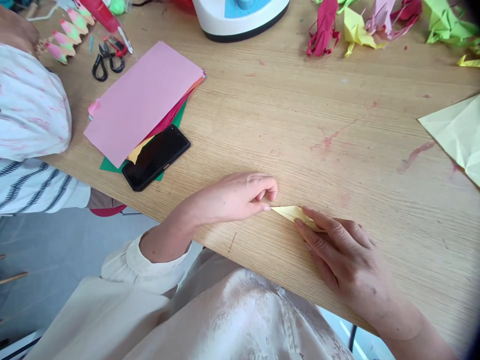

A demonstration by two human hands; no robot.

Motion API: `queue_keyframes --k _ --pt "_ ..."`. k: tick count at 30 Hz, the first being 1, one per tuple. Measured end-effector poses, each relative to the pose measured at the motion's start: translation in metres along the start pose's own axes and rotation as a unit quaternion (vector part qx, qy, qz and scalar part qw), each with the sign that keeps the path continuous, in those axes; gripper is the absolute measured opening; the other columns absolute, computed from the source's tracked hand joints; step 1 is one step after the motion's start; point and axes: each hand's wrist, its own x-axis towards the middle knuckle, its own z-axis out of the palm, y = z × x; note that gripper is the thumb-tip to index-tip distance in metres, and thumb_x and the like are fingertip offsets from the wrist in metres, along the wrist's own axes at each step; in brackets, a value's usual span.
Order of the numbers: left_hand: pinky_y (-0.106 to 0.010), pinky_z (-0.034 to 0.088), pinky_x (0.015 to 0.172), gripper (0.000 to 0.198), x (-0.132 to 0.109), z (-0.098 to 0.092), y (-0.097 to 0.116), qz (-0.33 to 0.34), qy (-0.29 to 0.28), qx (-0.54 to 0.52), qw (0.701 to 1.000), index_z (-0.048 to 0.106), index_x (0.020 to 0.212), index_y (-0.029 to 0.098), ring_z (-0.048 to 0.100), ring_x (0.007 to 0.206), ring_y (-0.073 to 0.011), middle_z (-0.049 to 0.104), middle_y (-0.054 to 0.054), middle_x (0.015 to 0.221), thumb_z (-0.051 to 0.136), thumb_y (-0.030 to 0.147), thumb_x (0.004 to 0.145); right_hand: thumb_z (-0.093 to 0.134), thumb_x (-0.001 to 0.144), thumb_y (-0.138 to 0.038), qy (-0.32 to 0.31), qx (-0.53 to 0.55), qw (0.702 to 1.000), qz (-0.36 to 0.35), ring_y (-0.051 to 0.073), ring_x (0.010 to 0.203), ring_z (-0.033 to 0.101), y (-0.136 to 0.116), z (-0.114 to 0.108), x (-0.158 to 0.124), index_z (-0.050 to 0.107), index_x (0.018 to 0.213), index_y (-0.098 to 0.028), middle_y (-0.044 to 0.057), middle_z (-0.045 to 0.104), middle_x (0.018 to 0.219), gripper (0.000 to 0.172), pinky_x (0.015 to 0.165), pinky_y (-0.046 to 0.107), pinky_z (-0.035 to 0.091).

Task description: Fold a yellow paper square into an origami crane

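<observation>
A narrow piece of folded pale yellow paper point(288, 212) lies near the table's front edge, its pointed end toward the left. My left hand point(240, 196) has its fingers curled, and its thumb is at that pointed tip. From the right, my right hand point(345, 255) holds the wider end, with two fingers pressed on the paper and the others bent below. Part of the folded paper is hidden beneath the right fingers.
Left of my hands are a black phone point(156, 157), stacked coloured paper point(150, 95) and scissors point(107, 61). A white-and-blue device point(242, 17) and folded paper figures point(324, 27) stand at the back. Creased yellow paper point(459, 132) lies right. Another person's sleeve point(32, 102) is at left.
</observation>
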Motion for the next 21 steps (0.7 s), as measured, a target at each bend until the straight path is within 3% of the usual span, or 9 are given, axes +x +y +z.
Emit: queue_keyframes --k 1,4,8,14,16,18,21 --pt "-0.026 0.035 0.069 0.004 0.000 0.002 0.003 -0.013 0.018 0.009 1.000 0.055 0.090 0.021 0.055 0.076 -0.0116 0.063 0.004 0.088 0.059 0.020 0.091 0.057 0.094 -0.011 -0.001 -0.001 1.000 0.000 0.028 0.108 0.059 0.000 0.000 0.000 0.055 0.140 -0.015 0.014 0.051 0.149 0.046 0.086 0.045 0.050" --pt "-0.028 0.034 0.072 0.025 0.002 0.014 0.015 -0.055 0.073 0.063 0.994 0.051 0.088 0.019 0.056 0.078 -0.0139 0.063 0.003 0.089 0.067 0.039 0.090 0.058 0.094 -0.011 0.001 -0.001 1.000 0.002 0.028 0.109 0.058 0.001 -0.001 0.000 0.054 0.141 -0.015 0.014 0.051 0.149 0.048 0.085 0.044 0.050" --pt "-0.029 0.033 0.073 0.029 0.004 0.024 0.023 -0.081 0.104 0.099 0.986 0.049 0.087 0.019 0.056 0.080 -0.0151 0.062 0.003 0.088 0.072 0.038 0.088 0.057 0.094 -0.010 -0.011 0.003 1.000 0.003 0.029 0.111 0.058 0.000 -0.002 0.000 0.051 0.144 -0.016 0.014 0.049 0.151 0.051 0.086 0.045 0.049" --pt "-0.029 0.035 0.074 0.021 0.003 0.023 0.017 -0.060 0.099 0.106 0.988 0.050 0.090 0.019 0.057 0.080 -0.0142 0.063 0.003 0.091 0.067 0.032 0.092 0.057 0.094 -0.009 -0.015 0.013 1.000 0.004 0.030 0.111 0.057 -0.001 -0.002 -0.002 0.046 0.148 -0.015 0.014 0.048 0.152 0.056 0.089 0.048 0.050" --pt "-0.029 0.038 0.077 0.013 0.002 0.025 0.015 -0.014 0.110 0.115 0.987 0.053 0.096 0.019 0.059 0.086 -0.0151 0.064 0.000 0.100 0.062 0.028 0.095 0.057 0.093 -0.009 -0.014 0.017 1.000 0.002 0.029 0.110 0.058 0.000 -0.002 -0.002 0.046 0.148 -0.015 0.014 0.047 0.153 0.056 0.089 0.048 0.050" --pt "-0.030 0.041 0.082 0.007 -0.002 0.031 0.013 0.073 0.121 0.142 0.980 0.058 0.104 0.021 0.060 0.095 -0.0161 0.065 -0.003 0.108 0.053 0.023 0.099 0.056 0.093 -0.008 -0.012 0.021 1.000 0.003 0.029 0.110 0.058 0.000 -0.001 -0.001 0.047 0.148 -0.017 0.013 0.047 0.153 0.056 0.089 0.047 0.051" --pt "-0.035 0.043 0.091 0.024 -0.011 0.043 0.007 0.204 0.113 0.204 0.951 0.063 0.114 0.023 0.061 0.103 -0.0174 0.069 -0.003 0.115 0.041 0.018 0.104 0.056 0.094 -0.008 -0.006 0.024 1.000 0.009 0.029 0.108 0.059 0.000 -0.001 0.001 0.048 0.148 -0.020 0.012 0.050 0.151 0.056 0.088 0.047 0.051"
